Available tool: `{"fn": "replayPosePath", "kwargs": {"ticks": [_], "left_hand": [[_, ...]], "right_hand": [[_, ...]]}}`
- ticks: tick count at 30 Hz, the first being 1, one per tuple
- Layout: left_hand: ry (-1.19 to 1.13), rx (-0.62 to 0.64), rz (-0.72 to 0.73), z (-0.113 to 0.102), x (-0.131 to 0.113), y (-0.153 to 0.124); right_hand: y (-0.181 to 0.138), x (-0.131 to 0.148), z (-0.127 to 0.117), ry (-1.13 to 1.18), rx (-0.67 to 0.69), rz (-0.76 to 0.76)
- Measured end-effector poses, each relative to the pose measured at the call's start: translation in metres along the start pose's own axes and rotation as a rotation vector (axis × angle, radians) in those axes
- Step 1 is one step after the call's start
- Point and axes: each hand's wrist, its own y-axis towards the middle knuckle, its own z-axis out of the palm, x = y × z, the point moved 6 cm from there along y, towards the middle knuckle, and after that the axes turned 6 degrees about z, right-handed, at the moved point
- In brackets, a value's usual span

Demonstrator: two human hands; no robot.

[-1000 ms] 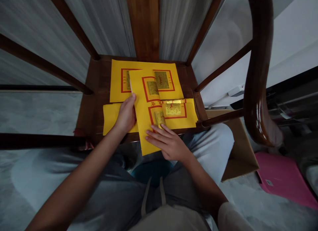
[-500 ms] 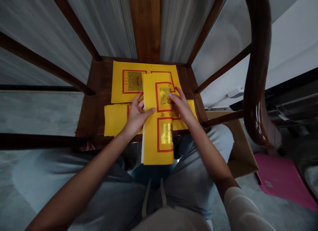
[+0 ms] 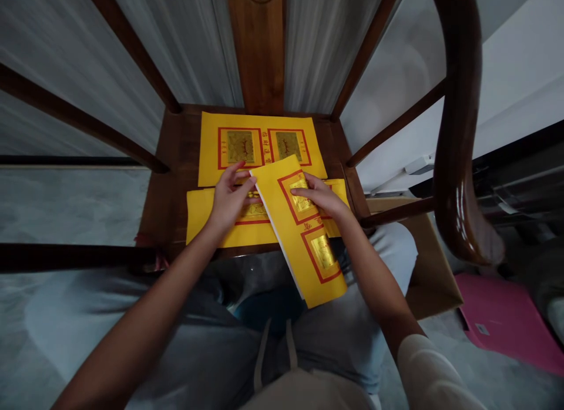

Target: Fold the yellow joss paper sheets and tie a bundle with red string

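A long yellow paper sheet [image 3: 308, 239] with red-framed gold squares lies slanted across the front of a wooden chair seat [image 3: 170, 181], its lower end hanging over my lap. My right hand [image 3: 319, 195] rests on its upper gold square, fingers pressed on the paper. My left hand [image 3: 229, 195] lies with fingers spread on another yellow sheet [image 3: 220, 222] at the seat's front left, touching the slanted sheet's top corner. A wider yellow sheet [image 3: 259, 145] with two gold squares lies flat at the back of the seat.
The chair's dark wooden back slat [image 3: 259, 46] and side rails [image 3: 79, 116] frame the seat. A curved wooden armrest [image 3: 458, 134] rises at the right. A cardboard box [image 3: 434, 269] and a pink flat item [image 3: 502, 322] lie on the floor to the right.
The long sheet has turned from upright to slanting down to the right. My right hand slid down onto its upper gold square, and my left hand moved off it onto the sheet beneath.
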Motion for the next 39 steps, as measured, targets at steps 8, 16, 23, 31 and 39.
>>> {"fn": "replayPosePath", "kwargs": {"ticks": [8, 16, 23, 31, 39], "left_hand": [[0.034, -0.035, -0.007, -0.0027, 0.001, 0.0066], [0.056, -0.055, -0.002, -0.004, -0.0008, 0.0053], [0.07, -0.048, 0.013, -0.0037, -0.0011, 0.0061], [0.075, -0.064, 0.013, -0.0041, 0.0003, 0.0064], [0.048, -0.082, 0.005, -0.0044, 0.0025, 0.007]], "right_hand": [[0.0029, -0.0031, 0.0003, -0.068, -0.01, -0.046], [0.0044, -0.0053, 0.0005, -0.057, 0.015, -0.057], [0.0053, -0.0069, 0.0014, -0.065, 0.028, -0.067], [0.004, -0.0074, -0.0012, -0.063, 0.029, -0.064], [0.0028, -0.0079, -0.0015, -0.056, 0.024, -0.057]]}}
